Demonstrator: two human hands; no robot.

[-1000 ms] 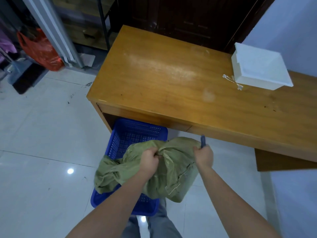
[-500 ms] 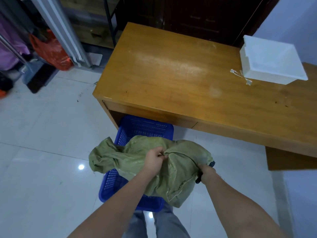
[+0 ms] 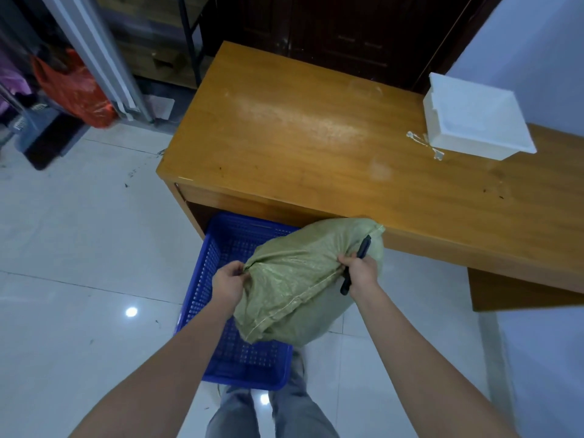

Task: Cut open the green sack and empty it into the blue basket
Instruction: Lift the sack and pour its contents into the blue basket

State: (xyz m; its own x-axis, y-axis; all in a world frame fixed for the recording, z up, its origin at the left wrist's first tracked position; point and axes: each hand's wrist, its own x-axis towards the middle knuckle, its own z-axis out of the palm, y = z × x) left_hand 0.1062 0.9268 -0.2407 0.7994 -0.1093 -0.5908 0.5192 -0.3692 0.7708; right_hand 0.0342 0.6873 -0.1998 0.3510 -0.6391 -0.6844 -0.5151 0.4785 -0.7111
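Emptying appears to be the step in hand, or close to it: the green sack (image 3: 303, 279) is held up at lower centre of the frame, bulging and closed as far as can be seen, over the right side of the blue basket (image 3: 202, 298), which stands on the floor partly under the wooden desk (image 3: 316, 137). A bunched corner of the sack is pinched shut in the left hand (image 3: 228, 281); the opposite end is clamped in the right hand (image 3: 360, 268) together with a dark cutter (image 3: 355, 265). Whether a cut has been made cannot be told, since no opening is shown. If one has been, tipping that end down over the basket would be called for next; otherwise, slitting the fabric.
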